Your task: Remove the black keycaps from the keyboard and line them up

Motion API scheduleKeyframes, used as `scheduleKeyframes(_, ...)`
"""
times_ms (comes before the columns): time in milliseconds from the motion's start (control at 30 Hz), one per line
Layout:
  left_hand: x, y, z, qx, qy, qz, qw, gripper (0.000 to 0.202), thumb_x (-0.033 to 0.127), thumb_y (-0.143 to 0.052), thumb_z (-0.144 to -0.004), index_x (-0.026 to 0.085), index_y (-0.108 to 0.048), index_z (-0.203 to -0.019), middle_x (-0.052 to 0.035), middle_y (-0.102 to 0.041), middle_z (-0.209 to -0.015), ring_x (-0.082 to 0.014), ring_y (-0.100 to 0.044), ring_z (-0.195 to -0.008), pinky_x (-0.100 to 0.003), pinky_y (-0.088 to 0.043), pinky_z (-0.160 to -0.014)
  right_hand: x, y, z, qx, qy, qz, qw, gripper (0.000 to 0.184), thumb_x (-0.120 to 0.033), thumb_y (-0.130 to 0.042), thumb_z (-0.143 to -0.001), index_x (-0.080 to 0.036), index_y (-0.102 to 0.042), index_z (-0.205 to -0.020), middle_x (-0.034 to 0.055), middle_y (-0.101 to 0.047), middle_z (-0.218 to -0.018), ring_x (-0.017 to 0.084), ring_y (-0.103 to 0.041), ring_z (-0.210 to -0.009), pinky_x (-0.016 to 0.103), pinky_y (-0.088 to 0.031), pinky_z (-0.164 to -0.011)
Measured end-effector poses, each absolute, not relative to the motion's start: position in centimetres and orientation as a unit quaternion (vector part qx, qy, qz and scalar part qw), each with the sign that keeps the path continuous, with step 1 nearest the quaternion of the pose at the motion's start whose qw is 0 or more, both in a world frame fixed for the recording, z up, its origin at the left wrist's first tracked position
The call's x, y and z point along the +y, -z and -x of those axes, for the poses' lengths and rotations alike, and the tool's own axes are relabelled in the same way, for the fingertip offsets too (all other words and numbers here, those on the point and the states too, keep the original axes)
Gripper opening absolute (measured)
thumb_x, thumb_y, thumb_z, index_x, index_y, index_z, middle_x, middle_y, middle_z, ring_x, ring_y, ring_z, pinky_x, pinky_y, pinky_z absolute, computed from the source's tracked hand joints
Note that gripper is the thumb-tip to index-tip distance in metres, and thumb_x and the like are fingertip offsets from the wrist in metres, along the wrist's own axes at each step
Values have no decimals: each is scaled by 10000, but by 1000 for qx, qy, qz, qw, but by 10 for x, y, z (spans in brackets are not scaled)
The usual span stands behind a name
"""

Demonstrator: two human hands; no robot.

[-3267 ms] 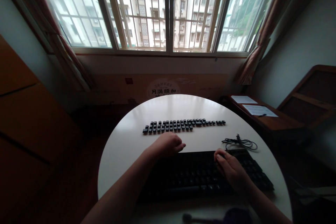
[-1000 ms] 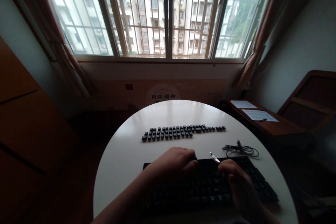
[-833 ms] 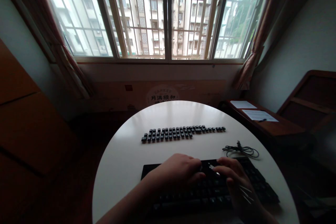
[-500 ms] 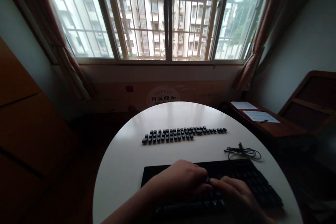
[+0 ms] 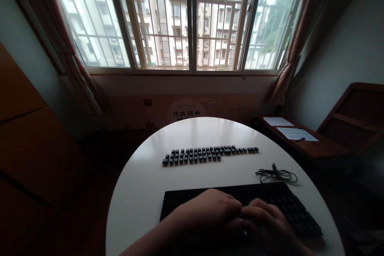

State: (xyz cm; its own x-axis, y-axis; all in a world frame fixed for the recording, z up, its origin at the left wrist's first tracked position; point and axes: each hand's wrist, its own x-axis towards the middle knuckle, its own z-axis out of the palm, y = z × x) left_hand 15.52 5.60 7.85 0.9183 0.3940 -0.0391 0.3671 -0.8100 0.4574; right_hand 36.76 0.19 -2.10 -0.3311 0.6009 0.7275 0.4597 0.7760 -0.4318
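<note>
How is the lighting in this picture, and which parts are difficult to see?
Head view: strong backlight from the barred window; glare near the far edge of the round white table; left hand, right hand and keyboard in shadow, fingertip details unclear.

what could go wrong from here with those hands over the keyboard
The left hand and right hand crowd together over the keyboard, hiding what lies between them, so a slip there might go unseen. A knock could scatter the loose keycaps lined up on the table. The bundled cable by the keyboard's far edge might snag.
</note>
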Motion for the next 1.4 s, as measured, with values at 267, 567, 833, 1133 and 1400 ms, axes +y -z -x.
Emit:
scheduleKeyframes(267,60,-82,-150,225,-31,-950,212,195,361,-588,-936,196,-658,-1014,-41,-691,-958,-181,-651,-777,-242,-435,-594,7,26,-372,-794,-79,360,483,179,-169,-604,-903,-247,-629,-1062,2,-600,-705,126,-579,-510,195,-463,-458)
scheduleKeyframes(567,79,-65,-138,258,-38,-955,144,123,307,-622,-894,195,-652,-851,-32,-687,-835,-177,-644,-713,-259,-397,-559,12,-39,-388,-785,-14,381,488,151,-203,-658,-880,-261,-665,-1020,28,-672,-775,156,-629,-570,235,-515,-498)
scheduleKeyframes(833,83,-64,-139,266,-25,-952,152,107,267,-647,-880,180,-642,-817,-31,-697,-818,-166,-634,-701,-252,-428,-584,104,-89,-384,-770,36,435,466,186,-390,-613,-916,-224,-675,-972,17,-618,-752,126,-495,-517,257,-428,-498)
scheduleKeyframes(1133,88,-59,-139,263,-14,-952,156,106,257,-646,-876,178,-639,-806,-18,-681,-791,-152,-622,-669,-246,-424,-568,143,-17,-380,-819,3,538,198,133,-254,-620,-889,-224,-679,-1004,43,-731,-910,210,-684,-742,278,-441,-649)
scheduleKeyframes(1400,89,-60,-143,275,6,-945,175,84,260,-628,-884,190,-645,-841,-16,-689,-835,-154,-629,-701,-244,-432,-598,148,-21,-385,-800,-58,592,73,170,-305,-625,-861,-238,-712,-990,43,-758,-909,241,-695,-834,275,-407,-647)
